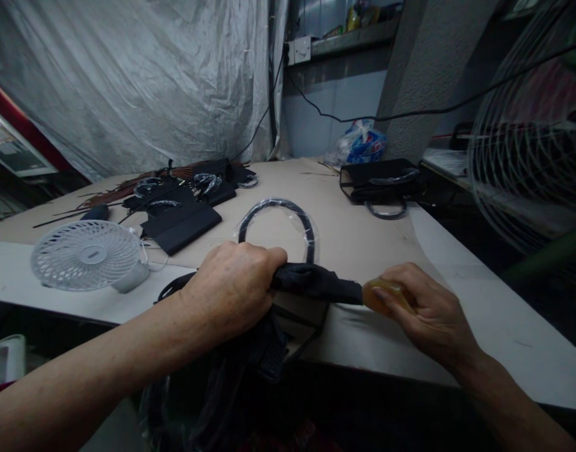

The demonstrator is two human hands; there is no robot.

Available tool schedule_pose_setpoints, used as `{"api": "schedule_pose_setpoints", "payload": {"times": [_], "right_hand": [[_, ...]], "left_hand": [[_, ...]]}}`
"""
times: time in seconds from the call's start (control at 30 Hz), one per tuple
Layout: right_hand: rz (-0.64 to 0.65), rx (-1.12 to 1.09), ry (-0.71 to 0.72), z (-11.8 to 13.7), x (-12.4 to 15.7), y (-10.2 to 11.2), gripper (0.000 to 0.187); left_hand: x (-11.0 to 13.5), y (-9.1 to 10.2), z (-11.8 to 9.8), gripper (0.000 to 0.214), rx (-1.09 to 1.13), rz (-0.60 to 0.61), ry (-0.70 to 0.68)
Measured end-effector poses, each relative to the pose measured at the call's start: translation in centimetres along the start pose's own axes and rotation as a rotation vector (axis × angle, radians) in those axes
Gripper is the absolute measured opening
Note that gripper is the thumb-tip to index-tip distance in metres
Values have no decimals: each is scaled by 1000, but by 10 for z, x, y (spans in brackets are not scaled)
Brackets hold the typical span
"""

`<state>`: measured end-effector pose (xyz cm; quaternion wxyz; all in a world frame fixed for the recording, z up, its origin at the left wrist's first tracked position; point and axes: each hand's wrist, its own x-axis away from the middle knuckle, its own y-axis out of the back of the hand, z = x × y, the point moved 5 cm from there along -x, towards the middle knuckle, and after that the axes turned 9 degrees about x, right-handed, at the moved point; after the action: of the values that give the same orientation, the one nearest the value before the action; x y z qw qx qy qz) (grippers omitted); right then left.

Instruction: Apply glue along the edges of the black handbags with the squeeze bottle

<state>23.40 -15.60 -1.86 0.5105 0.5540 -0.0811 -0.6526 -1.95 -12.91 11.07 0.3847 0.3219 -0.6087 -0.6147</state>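
Note:
My left hand (231, 292) is closed in a fist around a black bag (311, 282), gripping its bunched fabric at the table's near edge. The bag's plastic-wrapped round handle (276, 216) arches up behind my fist. My right hand (426, 314) pinches a small amber, translucent block (379, 295) and presses it against the end of the black fabric. More of the bag hangs below the table edge between my arms.
A small white fan (85, 254) lies at the left. Several black bags and looped handles (179, 210) lie at the back left, another black bag (379, 182) at the back right. A large wire fan guard (527, 144) stands at right. Plastic sheeting hangs behind.

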Motion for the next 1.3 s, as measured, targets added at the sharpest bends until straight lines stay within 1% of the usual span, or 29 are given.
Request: {"api": "schedule_pose_setpoints", "payload": {"times": [0.07, 0.23, 0.4, 0.53, 0.7, 0.83, 0.93, 1.0, 1.1, 1.2, 1.3], "right_hand": [[-20, 11, 1, 0, 0, -1, 14], [47, -19, 31, 2, -2, -2, 15], [-9, -4, 53, 5, -3, 2, 16], [65, -28, 45, 4, -4, -1, 17], [18, -24, 51, 6, -6, 3, 18], [62, -12, 54, 5, -5, 2, 15], [13, 7, 49, 3, -5, 3, 15], [13, 0, 50, 2, -4, 2, 15], [48, -7, 59, 4, 0, -1, 13], [43, 1, 69, 9, 5, 1, 12], [80, -35, 75, 14, 13, 1, 13]], "left_hand": [[1, 0, 0, 26, 5, -2, 0], [3, 0, 2, 22, 17, -8, 2], [7, -1, 2, 24, 51, 2, 15], [9, -3, 1, 23, 70, 15, 35], [10, -3, 1, 23, 79, 28, 38], [10, -3, 2, 24, 91, 28, 41], [10, -4, 2, 25, 84, 26, 45], [10, -5, 3, 25, 86, 22, 41], [11, -6, 4, 26, 105, 13, 36], [13, -7, 5, 28, 128, 13, 37], [15, -8, 5, 31, 131, 24, 42]]}}
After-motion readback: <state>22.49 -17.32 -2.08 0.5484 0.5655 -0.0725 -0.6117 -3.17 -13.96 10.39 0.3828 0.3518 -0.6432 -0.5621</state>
